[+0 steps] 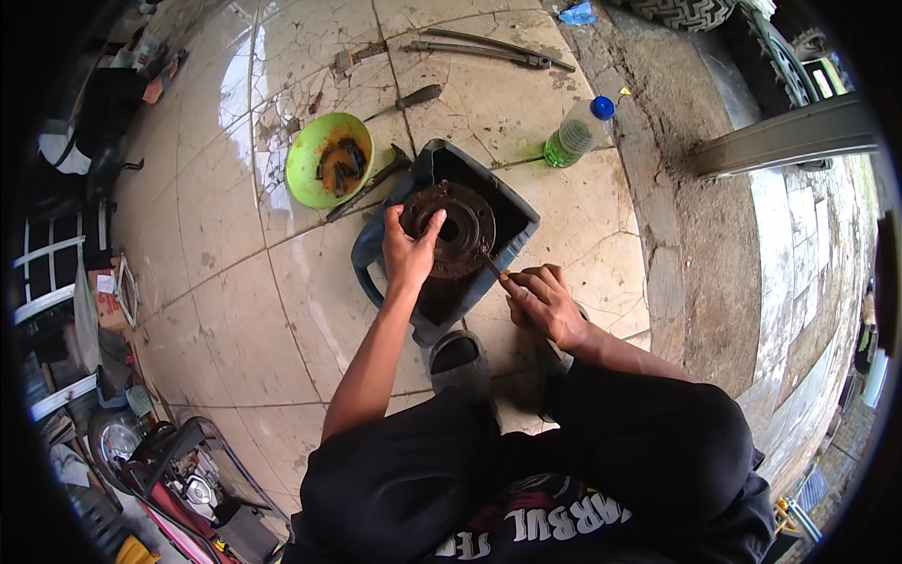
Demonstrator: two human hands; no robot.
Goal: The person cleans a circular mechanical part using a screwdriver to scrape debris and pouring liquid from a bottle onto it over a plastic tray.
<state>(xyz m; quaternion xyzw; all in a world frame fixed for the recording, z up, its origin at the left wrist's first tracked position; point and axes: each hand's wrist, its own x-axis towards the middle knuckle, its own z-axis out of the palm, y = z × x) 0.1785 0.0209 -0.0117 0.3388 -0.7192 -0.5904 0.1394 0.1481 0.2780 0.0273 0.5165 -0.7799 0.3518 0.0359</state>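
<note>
My left hand [412, 247] grips a round, rusty metal hub [461, 204] by its left side, thumb across the face near the centre hole. The hub is tilted over a dark plastic container [518, 236] that looks like a cut-open jerrycan. In my right hand [546, 303] is a narrow scraper-like tool [492, 266], its tip touching the hub's lower right rim. Most of its handle is hidden by my fingers. Dark grime coats the container's inside [444, 299].
A green bowl [299, 166] holds dark metal pieces in brownish liquid. Near it lie a hammer [384, 173] and a screwdriver [419, 96]. A bottle of green liquid [571, 137] stands to the right. Long metal bars [486, 51] rest on the tiles ahead. A motorcycle [190, 486] is lower left.
</note>
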